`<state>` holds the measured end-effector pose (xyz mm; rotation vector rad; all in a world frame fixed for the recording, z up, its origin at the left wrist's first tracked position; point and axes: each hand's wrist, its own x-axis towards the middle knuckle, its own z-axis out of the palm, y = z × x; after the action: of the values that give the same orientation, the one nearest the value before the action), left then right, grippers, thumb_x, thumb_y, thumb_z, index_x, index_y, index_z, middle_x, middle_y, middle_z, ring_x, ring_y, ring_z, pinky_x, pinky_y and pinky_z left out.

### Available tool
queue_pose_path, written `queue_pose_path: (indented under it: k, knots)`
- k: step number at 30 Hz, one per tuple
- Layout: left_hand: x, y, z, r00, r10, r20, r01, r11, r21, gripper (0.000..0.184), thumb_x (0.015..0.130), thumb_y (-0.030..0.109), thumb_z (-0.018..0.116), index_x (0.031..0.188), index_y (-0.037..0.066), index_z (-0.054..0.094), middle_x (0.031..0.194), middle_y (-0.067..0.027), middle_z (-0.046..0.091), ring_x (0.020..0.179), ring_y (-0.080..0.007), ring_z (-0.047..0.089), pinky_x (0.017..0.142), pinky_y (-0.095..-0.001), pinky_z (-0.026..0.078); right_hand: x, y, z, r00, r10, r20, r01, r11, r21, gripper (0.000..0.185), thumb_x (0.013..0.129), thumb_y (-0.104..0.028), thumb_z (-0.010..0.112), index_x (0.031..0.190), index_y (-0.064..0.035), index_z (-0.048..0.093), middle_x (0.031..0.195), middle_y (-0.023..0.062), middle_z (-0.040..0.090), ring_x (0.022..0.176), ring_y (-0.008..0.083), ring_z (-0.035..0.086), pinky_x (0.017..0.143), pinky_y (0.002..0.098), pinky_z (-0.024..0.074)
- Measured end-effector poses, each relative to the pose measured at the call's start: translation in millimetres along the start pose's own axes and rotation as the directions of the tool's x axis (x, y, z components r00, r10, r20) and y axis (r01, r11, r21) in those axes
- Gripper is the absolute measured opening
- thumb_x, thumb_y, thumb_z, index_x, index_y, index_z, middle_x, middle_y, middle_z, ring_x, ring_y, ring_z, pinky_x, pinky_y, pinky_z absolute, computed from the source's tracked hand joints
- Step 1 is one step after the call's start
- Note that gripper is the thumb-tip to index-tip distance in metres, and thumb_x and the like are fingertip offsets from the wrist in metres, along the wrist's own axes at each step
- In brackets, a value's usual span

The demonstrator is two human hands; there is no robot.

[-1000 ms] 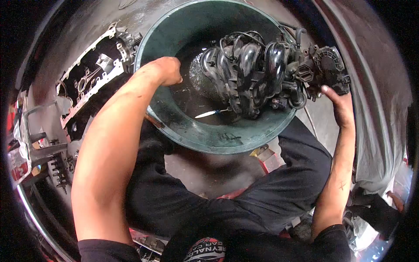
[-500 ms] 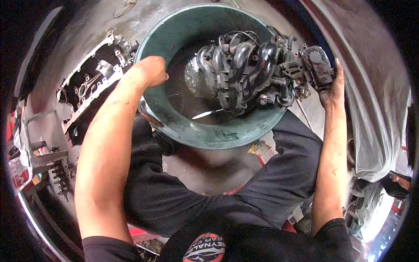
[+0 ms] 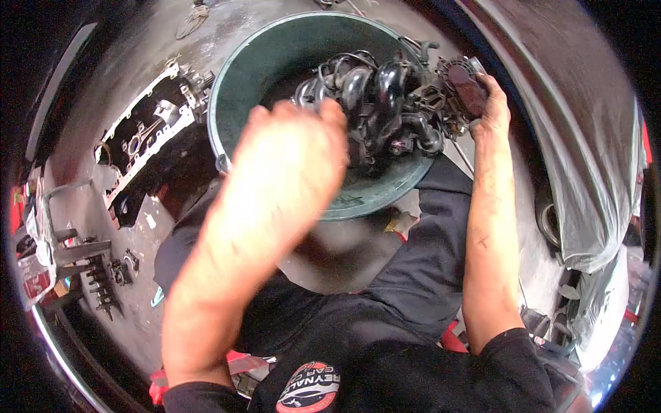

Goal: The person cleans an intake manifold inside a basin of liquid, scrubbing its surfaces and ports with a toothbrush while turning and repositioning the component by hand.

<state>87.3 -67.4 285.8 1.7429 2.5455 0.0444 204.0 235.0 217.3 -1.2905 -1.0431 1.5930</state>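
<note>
And here's the right hand [image 3: 493, 107] curled round the dark end part [image 3: 468, 91] at upper right, apparently still joined to the black manifold [image 3: 390, 89] in the green tub [image 3: 253, 84], upper centre, while the left hand [image 3: 296, 138] blurs, its grip unreadable.

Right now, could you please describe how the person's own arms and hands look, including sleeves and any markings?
The left arm and right arm come bare out of short, black cloth sleeves. The right one carries a small, dark, cross-shaped mark on its forearm. The ungloved right hand has no band at its wrist. The left hand is too blurred for fine detail.
</note>
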Motion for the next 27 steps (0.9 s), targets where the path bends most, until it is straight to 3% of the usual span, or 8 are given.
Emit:
queue_pose_path:
  k: [2, 5, 8, 11, 13, 14, 16, 27]
  knots:
    - [-15.6, 33.7, 3.4, 0.989, 0.142, -0.045, -0.143, 0.989, -0.024, 0.047, 0.084, 0.027, 0.065, 0.118, -0.004, 0.055, 0.080, -0.0129, 0.064, 0.081, -0.0273, 0.063, 0.077, -0.0417, 0.049, -20.5, -3.1, 7.0, 0.997, -0.020, -0.072, 0.019, 1.000, -0.022, 0.028, 0.077, -0.025, 0.075, 0.095, -0.0046, 0.067, 0.095, 0.0088, 0.070, 0.083, 0.0212, 0.067, 0.079, 0.0382, 0.0540]
    - [-19.0, 43.9, 22.7, 0.938, 0.302, 0.171, -0.220, 0.899, -0.379, 0.044, 0.086, 0.023, 0.061, 0.120, -0.004, 0.056, 0.089, -0.0156, 0.067, 0.089, -0.0292, 0.063, 0.084, -0.0417, 0.048, -29.4, -2.6, 5.3, 0.997, -0.032, 0.064, 0.021, 0.986, 0.162, 0.025, 0.081, -0.024, 0.071, 0.098, -0.0062, 0.066, 0.095, 0.0085, 0.070, 0.085, 0.0225, 0.067, 0.080, 0.0396, 0.0546]
    - [-8.2, 52.0, 61.3, 0.937, 0.109, 0.332, -0.105, 0.994, -0.031, 0.040, 0.089, 0.018, 0.055, 0.122, -0.004, 0.056, 0.098, -0.0180, 0.068, 0.099, -0.0334, 0.061, 0.090, -0.0437, 0.046, -8.8, 0.7, -2.5, 0.990, -0.082, 0.112, 0.058, 0.978, 0.202, 0.028, 0.088, -0.028, 0.061, 0.104, -0.0058, 0.064, 0.098, 0.0103, 0.070, 0.088, 0.0262, 0.068, 0.083, 0.0424, 0.0555]
    - [-8.4, 56.3, 67.5, 0.916, 0.007, 0.400, -0.076, 0.985, 0.157, 0.041, 0.090, 0.014, 0.051, 0.126, -0.004, 0.055, 0.106, -0.0201, 0.067, 0.107, -0.0361, 0.058, 0.093, -0.0445, 0.044, -11.7, -0.8, 2.3, 0.993, -0.039, 0.114, 0.014, 0.978, 0.208, 0.032, 0.090, -0.031, 0.056, 0.107, -0.0044, 0.063, 0.099, 0.0126, 0.069, 0.088, 0.0280, 0.068, 0.083, 0.0435, 0.0561]
    - [-11.5, 55.2, 62.8, 0.921, 0.111, 0.373, -0.113, 0.993, -0.018, 0.047, 0.089, 0.014, 0.051, 0.131, -0.006, 0.051, 0.113, -0.0234, 0.064, 0.119, -0.0373, 0.053, 0.103, -0.0472, 0.039, -14.6, -5.0, 3.9, 0.982, 0.007, 0.189, -0.051, 0.973, 0.225, 0.032, 0.090, -0.029, 0.055, 0.107, -0.0028, 0.062, 0.099, 0.0142, 0.069, 0.088, 0.0290, 0.068, 0.084, 0.0438, 0.0562]
    - [-12.3, 54.9, 62.7, 0.937, 0.152, 0.316, -0.136, 0.988, -0.070, 0.048, 0.089, 0.014, 0.051, 0.132, -0.007, 0.050, 0.114, -0.0238, 0.064, 0.121, -0.0379, 0.051, 0.106, -0.0481, 0.037, -18.0, -5.8, 6.1, 0.995, -0.015, 0.098, -0.004, 0.981, 0.192, 0.034, 0.090, -0.027, 0.054, 0.109, 0.0009, 0.061, 0.098, 0.0160, 0.069, 0.086, 0.0299, 0.069, 0.083, 0.0444, 0.0564]
    - [-12.8, 55.1, 62.3, 0.949, 0.170, 0.267, -0.133, 0.980, -0.150, 0.048, 0.089, 0.014, 0.049, 0.133, -0.007, 0.049, 0.117, -0.0254, 0.063, 0.128, -0.0394, 0.046, 0.112, -0.0505, 0.030, -9.9, -2.7, 0.8, 0.990, 0.024, 0.137, -0.050, 0.980, 0.190, 0.029, 0.090, -0.026, 0.054, 0.105, -0.0020, 0.062, 0.098, 0.0144, 0.069, 0.086, 0.0299, 0.068, 0.082, 0.0451, 0.0563]
    - [-18.3, 55.8, 67.6, 0.872, 0.162, 0.463, -0.113, 0.985, -0.132, 0.051, 0.091, 0.016, 0.048, 0.138, -0.005, 0.044, 0.124, -0.0273, 0.058, 0.126, -0.0392, 0.048, 0.112, -0.0506, 0.029, -20.8, -7.9, 3.3, 0.991, 0.013, 0.132, -0.035, 0.986, 0.162, 0.031, 0.091, -0.025, 0.053, 0.108, 0.0005, 0.061, 0.100, 0.0148, 0.069, 0.089, 0.0294, 0.068, 0.086, 0.0449, 0.0549]
